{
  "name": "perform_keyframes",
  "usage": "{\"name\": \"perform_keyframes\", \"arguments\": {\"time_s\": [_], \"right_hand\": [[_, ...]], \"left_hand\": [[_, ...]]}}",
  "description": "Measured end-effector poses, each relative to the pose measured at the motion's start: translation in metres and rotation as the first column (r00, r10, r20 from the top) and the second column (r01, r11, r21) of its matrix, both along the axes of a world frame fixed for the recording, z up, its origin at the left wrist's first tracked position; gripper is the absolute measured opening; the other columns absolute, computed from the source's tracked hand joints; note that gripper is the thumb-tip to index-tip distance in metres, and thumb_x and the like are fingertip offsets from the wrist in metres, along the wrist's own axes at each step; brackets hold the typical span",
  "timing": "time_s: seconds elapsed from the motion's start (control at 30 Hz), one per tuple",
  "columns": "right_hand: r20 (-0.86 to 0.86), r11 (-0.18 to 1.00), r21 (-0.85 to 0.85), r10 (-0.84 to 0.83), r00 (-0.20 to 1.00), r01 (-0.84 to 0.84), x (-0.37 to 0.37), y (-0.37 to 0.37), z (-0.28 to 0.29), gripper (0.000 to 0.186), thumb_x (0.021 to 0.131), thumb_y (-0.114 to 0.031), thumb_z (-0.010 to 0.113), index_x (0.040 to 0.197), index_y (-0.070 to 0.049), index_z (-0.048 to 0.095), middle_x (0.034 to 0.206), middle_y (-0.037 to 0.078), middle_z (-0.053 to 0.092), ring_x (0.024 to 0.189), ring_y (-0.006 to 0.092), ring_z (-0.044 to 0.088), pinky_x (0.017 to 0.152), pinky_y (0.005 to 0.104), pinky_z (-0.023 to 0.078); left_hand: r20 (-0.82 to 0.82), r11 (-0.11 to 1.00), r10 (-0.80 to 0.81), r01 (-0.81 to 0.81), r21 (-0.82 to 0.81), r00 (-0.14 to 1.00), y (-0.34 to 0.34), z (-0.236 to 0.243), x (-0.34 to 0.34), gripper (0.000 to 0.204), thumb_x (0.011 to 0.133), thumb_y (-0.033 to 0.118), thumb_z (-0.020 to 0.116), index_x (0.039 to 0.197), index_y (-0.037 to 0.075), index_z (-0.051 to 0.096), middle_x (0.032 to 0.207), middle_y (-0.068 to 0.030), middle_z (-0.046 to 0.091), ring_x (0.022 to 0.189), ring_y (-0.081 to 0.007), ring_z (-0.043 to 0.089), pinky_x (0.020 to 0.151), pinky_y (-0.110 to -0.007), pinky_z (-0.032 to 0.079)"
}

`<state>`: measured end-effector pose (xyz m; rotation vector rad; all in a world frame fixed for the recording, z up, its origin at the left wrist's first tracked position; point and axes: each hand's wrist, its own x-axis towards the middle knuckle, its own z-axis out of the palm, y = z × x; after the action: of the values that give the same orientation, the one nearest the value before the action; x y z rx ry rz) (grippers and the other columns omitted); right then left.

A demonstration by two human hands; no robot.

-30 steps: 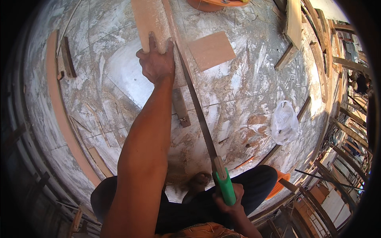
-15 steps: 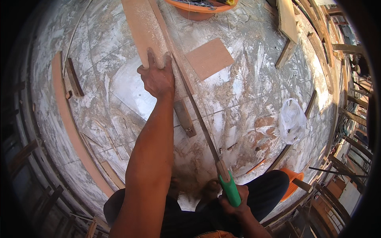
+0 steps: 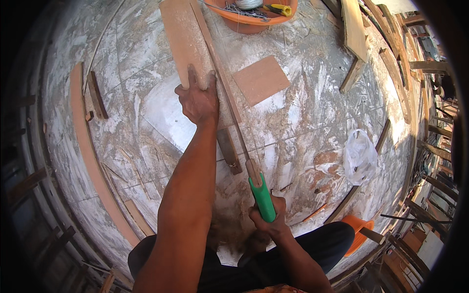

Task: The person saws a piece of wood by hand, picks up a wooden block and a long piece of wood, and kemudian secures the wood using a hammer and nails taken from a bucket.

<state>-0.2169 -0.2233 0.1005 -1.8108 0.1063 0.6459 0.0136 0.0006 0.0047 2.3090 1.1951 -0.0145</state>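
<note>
A long pinkish-brown wooden board point(image 3: 183, 41), dusted with sawdust, stretches away from me. My left hand point(image 3: 199, 101) grips its near end, two digits extended over the top. The saw blade point(image 3: 243, 137) runs along the board's right side, beside a narrow strip of the same wood point(image 3: 220, 73); most of its far part is hidden. My right hand point(image 3: 271, 215) is closed around the green handle of the handsaw point(image 3: 264, 198). A dark wood block point(image 3: 228, 151) sits below the board's near end.
A flat rectangular wood piece point(image 3: 261, 80) lies right of the board. Beyond it stands an orange basin point(image 3: 246, 24) with wire and a yellow-handled tool. A clear plastic bag point(image 3: 360, 157) rests at right. Long planks point(image 3: 88, 141) line the left; lumber point(image 3: 354, 29) is at far right.
My right hand has pushed the handsaw forward and slightly left, so less blade shows near me. My left hand stays on the board. The whole view has shifted slightly.
</note>
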Motion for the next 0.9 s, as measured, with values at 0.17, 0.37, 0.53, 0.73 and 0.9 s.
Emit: {"name": "perform_keyframes", "arguments": {"time_s": [0.17, 0.37, 0.53, 0.73, 0.9], "right_hand": [[0.195, 0.999, -0.044, -0.008, 0.981, 0.016, -0.047, -0.024, 0.044, 0.014, 0.076, -0.009, 0.073, 0.083, -0.001, 0.063, 0.065, 0.007, 0.060, 0.054, 0.0160, 0.058, 0.054, 0.0326, 0.048], [0.088, 0.998, 0.001, -0.063, 0.994, 0.063, -0.010, 0.002, -0.006, 0.014, 0.078, -0.010, 0.073, 0.084, -0.001, 0.063, 0.067, 0.008, 0.060, 0.054, 0.0183, 0.058, 0.055, 0.0346, 0.048], [0.180, 0.998, -0.035, -0.038, 0.983, 0.045, -0.090, -0.037, 0.019, 0.020, 0.072, -0.016, 0.079, 0.081, -0.005, 0.065, 0.067, 0.008, 0.061, 0.053, 0.0236, 0.059, 0.053, 0.0355, 0.047], [0.237, 0.987, -0.160, 0.041, 0.971, -0.003, -0.059, -0.057, 0.027, 0.024, 0.069, -0.017, 0.082, 0.081, -0.006, 0.066, 0.067, 0.009, 0.059, 0.056, 0.0262, 0.063, 0.052, 0.0373, 0.049], [0.425, 0.893, -0.393, 0.388, 0.818, -0.219, 0.012, -0.111, 0.082, 0.026, 0.065, -0.012, 0.080, 0.083, -0.005, 0.064, 0.081, 0.012, 0.067, 0.071, 0.0317, 0.069, 0.063, 0.0402, 0.056]], "left_hand": [[0.062, 0.998, -0.022, 0.018, 0.065, 0.998, 0.006, -0.008, -0.001, 0.075, 0.088, 0.067, 0.065, 0.154, 0.035, 0.049, 0.126, -0.0182, 0.050, 0.118, -0.0376, 0.060, 0.099, -0.047, 0.051], [0.045, 0.999, -0.024, 0.023, 0.025, 0.999, 0.001, -0.004, 0.000, 0.074, 0.089, 0.066, 0.066, 0.154, 0.034, 0.050, 0.124, -0.0185, 0.050, 0.115, -0.0373, 0.061, 0.099, -0.047, 0.051], [0.116, 0.996, -0.037, 0.028, 0.083, 0.993, 0.002, -0.005, 0.000, 0.074, 0.090, 0.066, 0.065, 0.155, 0.034, 0.050, 0.118, -0.0191, 0.052, 0.107, -0.0388, 0.065, 0.096, -0.048, 0.052], [0.080, 0.999, -0.018, 0.014, 0.043, 0.997, -0.005, -0.003, 0.000, 0.072, 0.091, 0.064, 0.065, 0.155, 0.035, 0.048, 0.122, -0.0186, 0.051, 0.112, -0.0376, 0.063, 0.098, -0.048, 0.052], [0.091, 1.000, -0.018, 0.016, 0.018, 0.996, 0.004, -0.008, -0.005, 0.073, 0.091, 0.065, 0.064, 0.156, 0.036, 0.046, 0.128, -0.0180, 0.049, 0.120, -0.0367, 0.059, 0.102, -0.047, 0.051]]}}
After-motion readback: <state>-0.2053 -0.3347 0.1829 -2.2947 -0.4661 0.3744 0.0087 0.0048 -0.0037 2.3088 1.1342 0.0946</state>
